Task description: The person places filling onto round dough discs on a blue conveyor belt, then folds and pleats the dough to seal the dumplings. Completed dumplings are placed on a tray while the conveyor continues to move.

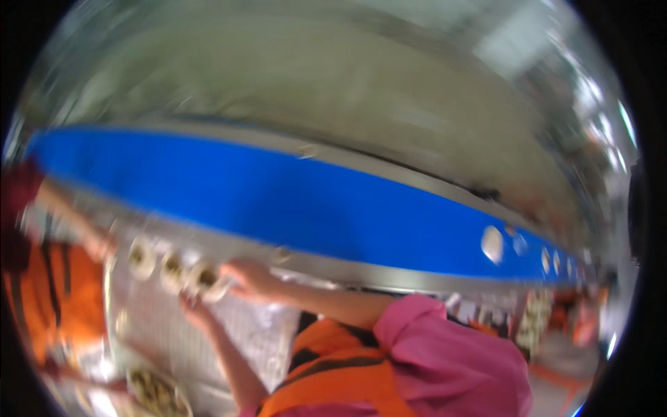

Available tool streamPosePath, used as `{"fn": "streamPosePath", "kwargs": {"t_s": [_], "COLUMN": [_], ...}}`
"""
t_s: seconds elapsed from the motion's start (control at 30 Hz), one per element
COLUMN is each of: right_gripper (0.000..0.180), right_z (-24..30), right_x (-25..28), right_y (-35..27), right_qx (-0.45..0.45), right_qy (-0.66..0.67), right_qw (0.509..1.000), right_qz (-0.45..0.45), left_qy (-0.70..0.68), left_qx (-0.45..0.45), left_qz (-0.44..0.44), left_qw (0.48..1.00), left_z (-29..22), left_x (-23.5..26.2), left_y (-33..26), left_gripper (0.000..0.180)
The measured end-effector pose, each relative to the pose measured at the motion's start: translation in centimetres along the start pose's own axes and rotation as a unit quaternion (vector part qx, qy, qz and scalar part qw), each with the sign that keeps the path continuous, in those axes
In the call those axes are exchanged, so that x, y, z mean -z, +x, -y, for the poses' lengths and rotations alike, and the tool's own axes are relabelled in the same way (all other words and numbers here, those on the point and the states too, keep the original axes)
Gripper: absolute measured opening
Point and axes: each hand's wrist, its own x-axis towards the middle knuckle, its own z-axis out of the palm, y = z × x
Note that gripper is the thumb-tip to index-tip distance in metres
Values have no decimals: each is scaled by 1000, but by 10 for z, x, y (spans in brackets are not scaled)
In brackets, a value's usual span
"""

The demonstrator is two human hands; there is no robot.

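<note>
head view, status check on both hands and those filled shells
Left hand and right hand meet at end of row of filled shells, grip too blurred to call. Blue conveyor belt runs just beyond. Another person's arm reaches in at left.

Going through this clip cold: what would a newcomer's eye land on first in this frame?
First, the bright blue conveyor belt sweeping across the middle from left to right, with a pale oval piece riding it at the right. Next, below it, the right hand and left hand meet at a row of small pale filled pieces on a metal surface, though blur hides the grip. A pink sleeve fills the lower right.
</note>
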Motion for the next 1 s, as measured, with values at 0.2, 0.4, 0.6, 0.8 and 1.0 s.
{"fn": "streamPosePath", "kwargs": {"t_s": [0.2,0.4,0.6,0.8,1.0], "right_gripper": [16,32,33,34,42], "right_z": [-33,-63,-118,-113,-106], "right_x": [190,399,452,432,396], "right_y": [-174,-375,-404,-392,-348], "right_qx": [-74,-353,-339,-286,-194], "right_qy": [4,-376,-339,35,-140], "right_qw": [961,687,826,913,936], "right_qz": [-265,-513,-298,-290,-258], "left_qy": [-53,-114,50,157,151], "left_qx": [-114,-89,-86,-170,-87], "left_qz": [177,482,680,632,594], "left_qw": [976,864,727,740,785], "left_z": [-80,-154,-159,-149,-169], "left_x": [-60,-174,-265,-305,-307], "left_y": [-68,-199,-359,-416,-427], "left_gripper": [42,28,30,35,36]}}
